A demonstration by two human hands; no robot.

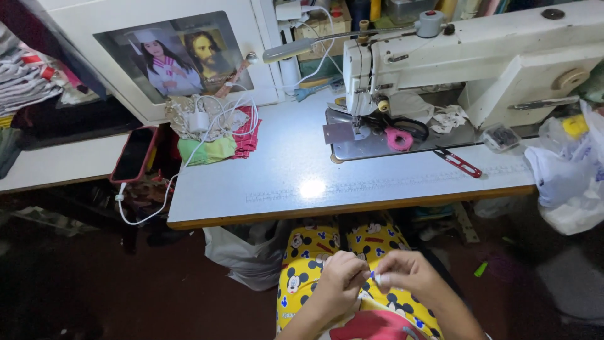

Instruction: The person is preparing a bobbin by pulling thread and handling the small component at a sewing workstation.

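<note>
Quick count: one white sewing machine (478, 63) far right, one phone (134, 155) on the left, one pair of red snips (458, 162), one black-handled scissors (402, 126), two hands (343, 277) (402, 274) up near, one white charger (199, 121).

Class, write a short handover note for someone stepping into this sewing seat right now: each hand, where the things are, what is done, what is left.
Left hand: over the lap, fingertips pinched, meeting the right hand.
Right hand: pinching a small white piece; too small to tell what it is.
Things: sewing machine on the white table, nothing under its needle; pink-handled scissors on its bed; red snips in front.
Done: nothing sewn that shows.
Left: the small piece is not yet at the machine.
</note>
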